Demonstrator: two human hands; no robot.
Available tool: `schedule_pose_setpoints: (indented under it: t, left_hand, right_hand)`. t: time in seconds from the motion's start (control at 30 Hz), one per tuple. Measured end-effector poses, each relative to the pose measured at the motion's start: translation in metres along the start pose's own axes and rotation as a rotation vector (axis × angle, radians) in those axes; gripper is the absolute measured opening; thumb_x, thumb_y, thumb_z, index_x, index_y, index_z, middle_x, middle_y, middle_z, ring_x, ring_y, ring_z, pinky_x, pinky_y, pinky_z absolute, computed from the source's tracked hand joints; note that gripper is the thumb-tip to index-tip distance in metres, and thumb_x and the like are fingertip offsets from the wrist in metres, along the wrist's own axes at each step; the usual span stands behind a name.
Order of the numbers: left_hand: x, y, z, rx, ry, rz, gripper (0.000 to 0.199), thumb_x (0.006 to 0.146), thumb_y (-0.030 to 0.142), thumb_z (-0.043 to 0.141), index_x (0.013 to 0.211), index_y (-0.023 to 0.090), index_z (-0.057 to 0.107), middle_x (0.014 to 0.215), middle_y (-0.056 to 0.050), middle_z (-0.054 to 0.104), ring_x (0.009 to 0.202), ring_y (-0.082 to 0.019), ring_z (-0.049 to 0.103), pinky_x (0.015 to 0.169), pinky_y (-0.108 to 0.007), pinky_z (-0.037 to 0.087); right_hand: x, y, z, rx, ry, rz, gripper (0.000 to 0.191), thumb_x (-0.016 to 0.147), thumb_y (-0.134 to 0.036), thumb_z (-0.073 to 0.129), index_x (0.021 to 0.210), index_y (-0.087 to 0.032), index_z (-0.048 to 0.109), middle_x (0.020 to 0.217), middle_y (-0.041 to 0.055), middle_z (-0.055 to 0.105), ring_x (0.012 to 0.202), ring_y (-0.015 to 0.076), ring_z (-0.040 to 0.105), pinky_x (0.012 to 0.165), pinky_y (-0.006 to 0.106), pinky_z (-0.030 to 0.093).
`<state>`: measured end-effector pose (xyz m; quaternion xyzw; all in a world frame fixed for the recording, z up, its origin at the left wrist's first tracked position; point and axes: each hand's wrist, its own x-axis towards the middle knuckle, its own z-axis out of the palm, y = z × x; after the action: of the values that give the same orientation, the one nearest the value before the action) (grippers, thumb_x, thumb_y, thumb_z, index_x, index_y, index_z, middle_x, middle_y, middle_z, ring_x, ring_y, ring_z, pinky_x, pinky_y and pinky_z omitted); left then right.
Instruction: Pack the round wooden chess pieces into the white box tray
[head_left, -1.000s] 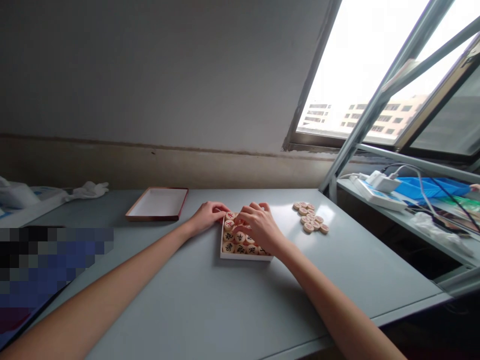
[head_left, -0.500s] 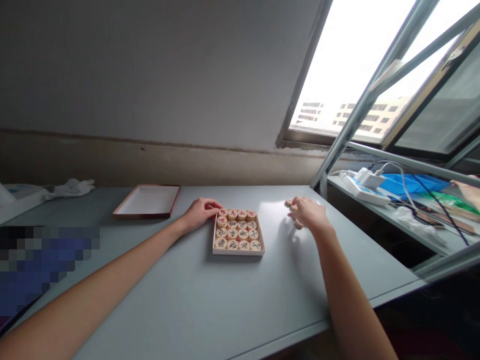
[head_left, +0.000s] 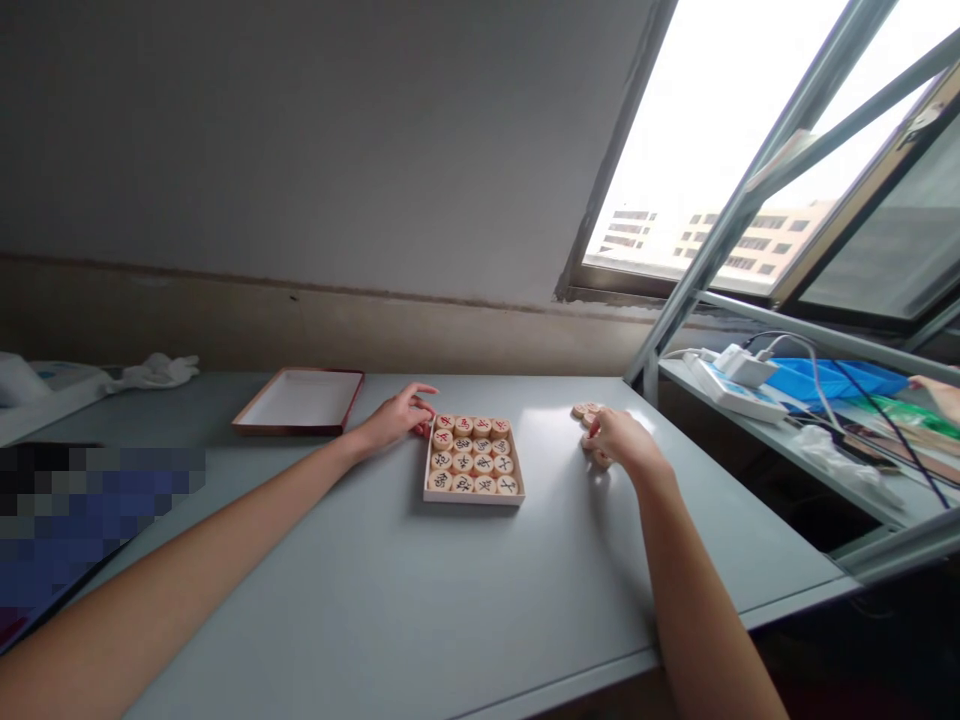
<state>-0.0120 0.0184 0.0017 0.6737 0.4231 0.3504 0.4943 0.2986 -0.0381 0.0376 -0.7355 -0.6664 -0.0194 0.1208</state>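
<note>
A shallow white box (head_left: 474, 497) sits mid-table, filled with rows of round wooden Chinese chess pieces (head_left: 463, 462), marked in red at the back and in black elsewhere. At its far left corner is my left hand (head_left: 396, 417), fingers apart, one stretched out and others at the corner. Off to the right of the box, my right hand (head_left: 624, 440) has its fingertips closed on a Chinese chess piece (head_left: 586, 442), low over the tabletop. Several loose pieces (head_left: 580, 411) lie just behind and under that hand, partly hidden by it.
The box lid (head_left: 307, 400), white inside with red-brown sides, lies left on the grey table (head_left: 360, 590). A metal frame post (head_left: 679, 310) rises at the table's right back corner. Beyond it, a shelf holds a power strip (head_left: 739, 385), cables and plastic bags.
My right hand has moved slightly nearer to me and its fingers have closed on a piece. My left hand has lifted a finger and loosened at the box corner.
</note>
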Motion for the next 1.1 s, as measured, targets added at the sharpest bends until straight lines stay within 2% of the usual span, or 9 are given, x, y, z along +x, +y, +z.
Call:
schedule_pose_setpoints:
  t: [0.1, 0.2, 0.3, 0.4, 0.57, 0.67, 0.9, 1.0, 1.1]
  left_hand:
    - [-0.002, 0.005, -0.007, -0.013, -0.101, -0.057, 0.049, 0.065, 0.025, 0.051, 0.112, 0.016, 0.038, 0.091, -0.003, 0.053, 0.071, -0.013, 0.057, 0.074, -0.031, 0.045]
    - [-0.004, 0.008, -0.012, 0.005, -0.227, -0.048, 0.051, 0.065, 0.025, 0.055, 0.112, 0.018, 0.037, 0.101, -0.005, 0.051, 0.088, -0.016, 0.055, 0.082, -0.031, 0.041]
    - [-0.005, 0.009, -0.013, -0.004, -0.297, -0.040, 0.053, 0.065, 0.025, 0.057, 0.113, 0.019, 0.035, 0.105, -0.005, 0.049, 0.094, -0.017, 0.053, 0.086, -0.033, 0.039]
    - [-0.004, 0.008, -0.013, -0.011, -0.332, -0.042, 0.057, 0.064, 0.023, 0.058, 0.114, 0.019, 0.033, 0.108, -0.006, 0.047, 0.094, -0.017, 0.052, 0.086, -0.033, 0.038]
    - [-0.001, 0.006, -0.013, 0.000, -0.360, -0.037, 0.055, 0.067, 0.022, 0.057, 0.116, 0.019, 0.033, 0.107, -0.006, 0.048, 0.094, -0.016, 0.050, 0.087, -0.032, 0.036]
    - [-0.001, 0.005, -0.012, 0.005, -0.343, -0.038, 0.053, 0.067, 0.024, 0.056, 0.115, 0.019, 0.034, 0.111, -0.007, 0.045, 0.092, -0.015, 0.050, 0.085, -0.032, 0.037]
    - [0.001, 0.002, -0.013, 0.051, -0.349, -0.011, 0.051, 0.068, 0.026, 0.056, 0.114, 0.019, 0.036, 0.111, -0.006, 0.045, 0.091, -0.015, 0.049, 0.084, -0.031, 0.037]
    - [0.005, -0.005, -0.014, 0.044, -0.351, 0.005, 0.051, 0.068, 0.026, 0.056, 0.114, 0.021, 0.036, 0.108, -0.005, 0.045, 0.089, -0.015, 0.049, 0.083, -0.030, 0.038]
    - [0.009, -0.013, -0.014, 0.002, -0.343, -0.007, 0.057, 0.067, 0.026, 0.057, 0.117, 0.023, 0.030, 0.107, -0.004, 0.044, 0.085, -0.013, 0.051, 0.083, -0.031, 0.039]
  right_hand:
    - [-0.002, -0.022, -0.006, 0.169, -0.001, -0.093, 0.014, 0.071, -0.032, 0.056, 0.071, -0.019, 0.061, 0.067, 0.0027, 0.061, 0.061, 0.0151, 0.054, 0.053, 0.024, 0.035]
    - [-0.011, -0.059, -0.006, 0.331, 0.036, -0.367, 0.022, 0.078, -0.040, 0.049, 0.090, -0.024, 0.059, 0.076, -0.0006, 0.063, 0.063, 0.0119, 0.054, 0.059, 0.024, 0.035]
    - [-0.023, -0.092, 0.002, 0.258, 0.051, -0.554, 0.018, 0.079, -0.037, 0.051, 0.091, -0.026, 0.059, 0.074, -0.0024, 0.063, 0.067, 0.0119, 0.053, 0.066, 0.026, 0.031]
    - [-0.029, -0.108, 0.010, 0.140, 0.086, -0.600, 0.016, 0.080, -0.035, 0.051, 0.089, -0.024, 0.059, 0.077, -0.0008, 0.064, 0.071, 0.0138, 0.054, 0.069, 0.028, 0.028]
    - [-0.030, -0.110, 0.017, 0.082, 0.034, -0.611, 0.017, 0.082, -0.032, 0.049, 0.094, -0.022, 0.057, 0.085, 0.0027, 0.063, 0.074, 0.0148, 0.055, 0.066, 0.027, 0.026]
    - [-0.030, -0.111, 0.020, 0.069, 0.059, -0.632, 0.018, 0.083, -0.029, 0.049, 0.098, -0.021, 0.053, 0.088, 0.0030, 0.063, 0.074, 0.0149, 0.055, 0.066, 0.027, 0.025]
    - [-0.030, -0.112, 0.022, 0.021, 0.104, -0.633, 0.009, 0.079, -0.026, 0.054, 0.076, -0.018, 0.052, 0.076, 0.0003, 0.062, 0.069, 0.0137, 0.052, 0.064, 0.027, 0.024]
    - [-0.030, -0.100, 0.009, 0.016, 0.059, -0.577, 0.007, 0.078, -0.025, 0.054, 0.074, -0.019, 0.054, 0.074, -0.0003, 0.062, 0.069, 0.0140, 0.052, 0.065, 0.027, 0.025]
    - [-0.032, -0.069, -0.007, -0.048, 0.053, -0.409, 0.007, 0.075, -0.025, 0.057, 0.080, -0.021, 0.056, 0.080, 0.0022, 0.062, 0.077, 0.0181, 0.054, 0.071, 0.031, 0.028]
